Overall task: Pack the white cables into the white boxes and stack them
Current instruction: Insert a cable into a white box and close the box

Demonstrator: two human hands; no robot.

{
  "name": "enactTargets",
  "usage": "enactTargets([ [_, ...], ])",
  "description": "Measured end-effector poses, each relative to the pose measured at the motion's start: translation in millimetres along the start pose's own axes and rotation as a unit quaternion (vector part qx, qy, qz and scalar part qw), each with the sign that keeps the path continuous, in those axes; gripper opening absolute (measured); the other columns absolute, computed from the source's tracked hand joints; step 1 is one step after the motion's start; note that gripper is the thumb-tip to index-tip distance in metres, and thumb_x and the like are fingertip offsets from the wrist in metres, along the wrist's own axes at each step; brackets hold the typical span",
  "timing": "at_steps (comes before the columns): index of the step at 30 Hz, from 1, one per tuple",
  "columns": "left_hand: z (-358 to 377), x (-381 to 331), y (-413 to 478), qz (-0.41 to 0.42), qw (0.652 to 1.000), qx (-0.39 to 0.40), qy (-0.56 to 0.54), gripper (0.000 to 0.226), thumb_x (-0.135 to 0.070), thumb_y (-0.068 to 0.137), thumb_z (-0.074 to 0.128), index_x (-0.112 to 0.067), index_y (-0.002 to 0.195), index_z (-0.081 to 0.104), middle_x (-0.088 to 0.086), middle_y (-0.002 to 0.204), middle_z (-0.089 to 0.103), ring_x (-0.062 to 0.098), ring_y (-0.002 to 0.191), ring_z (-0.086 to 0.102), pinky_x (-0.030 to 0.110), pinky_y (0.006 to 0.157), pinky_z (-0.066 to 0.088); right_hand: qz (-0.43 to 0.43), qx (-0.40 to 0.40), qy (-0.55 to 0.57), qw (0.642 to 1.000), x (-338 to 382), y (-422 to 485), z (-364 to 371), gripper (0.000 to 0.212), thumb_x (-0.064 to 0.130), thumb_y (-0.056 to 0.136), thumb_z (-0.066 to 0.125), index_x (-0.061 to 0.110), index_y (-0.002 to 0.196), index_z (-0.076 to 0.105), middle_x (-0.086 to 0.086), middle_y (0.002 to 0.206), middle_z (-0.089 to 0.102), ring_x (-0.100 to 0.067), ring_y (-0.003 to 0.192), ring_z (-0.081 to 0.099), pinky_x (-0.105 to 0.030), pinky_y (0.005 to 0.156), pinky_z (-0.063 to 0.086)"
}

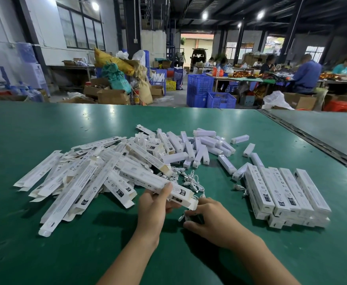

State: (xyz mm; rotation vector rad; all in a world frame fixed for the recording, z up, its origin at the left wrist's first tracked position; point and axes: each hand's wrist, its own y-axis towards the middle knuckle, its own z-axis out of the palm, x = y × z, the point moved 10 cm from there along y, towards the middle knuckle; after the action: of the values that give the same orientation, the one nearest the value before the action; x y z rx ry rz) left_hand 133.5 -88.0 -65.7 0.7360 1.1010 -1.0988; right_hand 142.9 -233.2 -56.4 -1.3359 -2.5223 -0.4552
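The left hand point(154, 206) gripped a slim white box point(148, 179), thumb over its top face. The right hand point(207, 219) pinched a coiled white cable point(183, 217) low over the green table point(45, 243). The box's long axis ran from upper left to lower right, with its open flap end just above the right hand. Packed boxes point(287, 194) lay stacked further right.

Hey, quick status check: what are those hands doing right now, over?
Left hand grips a white box, open end toward right hand. Right hand pinches a white cable by the box mouth, not yet inside. Nothing between them.
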Motion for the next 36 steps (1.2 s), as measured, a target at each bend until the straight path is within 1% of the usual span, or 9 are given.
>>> enactTargets([
  [3,0,0,1,0.004,1.000,0.004,0.001,0.010,-0.018,0.095,0.065,-0.010,0.100,0.067,0.008,0.085,0.078,0.023,0.070,0.075,0.021,0.054,0.054,0.015,0.001,-0.006,1.000,-3,0,0,0.048,0.064,0.084,0.059,0.029,0.116,0.069,0.006,0.107,0.058,-0.012,0.105,0.051,-0.034,0.089,0.048],
  [6,-1,-1,0,0.006,1.000,0.002,-0.011,0.009,-0.018,0.095,0.065,-0.010,0.099,0.067,0.013,0.090,0.077,0.026,0.073,0.075,0.021,0.054,0.054,0.024,-0.014,-0.020,0.999,-1,1,-1,0.045,0.067,0.085,0.055,0.033,0.111,0.070,0.011,0.103,0.057,-0.009,0.101,0.049,-0.035,0.082,0.051],
  [12,0,-4,-2,0.005,1.000,0.000,-0.006,0.011,-0.019,0.096,0.064,-0.009,0.099,0.065,0.019,0.090,0.076,0.020,0.061,0.072,0.015,0.042,0.044,0.008,-0.043,-0.004,0.999,6,1,-6,0.020,0.042,0.090,0.061,0.028,0.101,0.072,0.008,0.103,0.061,-0.011,0.097,0.053,-0.035,0.081,0.051],
  [18,-2,-1,0,-0.002,1.000,-0.009,0.016,0.016,-0.025,0.095,0.065,-0.009,0.097,0.067,0.019,0.093,0.075,0.018,0.057,0.070,0.013,0.037,0.036,0.009,-0.063,0.013,0.998,6,2,-11,0.015,0.024,0.088,0.060,0.020,0.096,0.072,0.002,0.097,0.065,-0.014,0.090,0.057,-0.028,0.080,0.048],
  [21,-3,1,1,-0.003,1.000,-0.009,0.024,0.017,-0.027,0.095,0.066,-0.010,0.097,0.066,0.016,0.092,0.076,0.018,0.055,0.070,0.014,0.038,0.037,0.023,-0.071,0.023,0.997,2,2,-12,0.018,0.021,0.086,0.060,0.020,0.100,0.071,0.004,0.096,0.065,-0.011,0.087,0.056,-0.019,0.076,0.045],
  [25,-3,3,1,-0.006,0.999,-0.009,0.033,0.022,-0.029,0.094,0.066,-0.008,0.100,0.066,0.017,0.089,0.076,0.019,0.056,0.070,0.014,0.040,0.039,0.028,-0.068,0.031,0.997,0,2,-10,0.020,0.020,0.084,0.060,0.020,0.098,0.074,0.005,0.094,0.066,-0.009,0.084,0.054,-0.017,0.075,0.044],
  [28,-2,3,2,-0.003,0.999,-0.007,0.039,0.024,-0.030,0.094,0.066,-0.007,0.100,0.067,0.015,0.087,0.076,0.020,0.057,0.070,0.015,0.042,0.041,0.025,-0.078,0.037,0.996,0,2,-11,0.018,0.023,0.086,0.061,0.022,0.099,0.074,0.010,0.090,0.064,-0.005,0.081,0.049,-0.008,0.071,0.039],
  [33,-1,5,1,-0.006,0.999,-0.005,0.037,0.025,-0.029,0.093,0.067,-0.005,0.102,0.066,0.005,0.079,0.076,0.018,0.055,0.069,0.017,0.044,0.045,0.032,-0.077,0.052,0.995,0,0,-12,0.016,0.026,0.088,0.061,0.023,0.095,0.075,0.004,0.090,0.065,-0.011,0.086,0.055,-0.025,0.078,0.046],
  [36,-1,4,1,-0.003,0.999,-0.002,0.038,0.026,-0.028,0.093,0.067,-0.004,0.103,0.067,0.005,0.078,0.075,0.019,0.055,0.068,0.020,0.048,0.049,0.034,-0.079,0.061,0.994,0,0,-12,0.016,0.027,0.089,0.061,0.023,0.097,0.075,0.004,0.095,0.066,-0.011,0.090,0.056,-0.025,0.081,0.045],
])
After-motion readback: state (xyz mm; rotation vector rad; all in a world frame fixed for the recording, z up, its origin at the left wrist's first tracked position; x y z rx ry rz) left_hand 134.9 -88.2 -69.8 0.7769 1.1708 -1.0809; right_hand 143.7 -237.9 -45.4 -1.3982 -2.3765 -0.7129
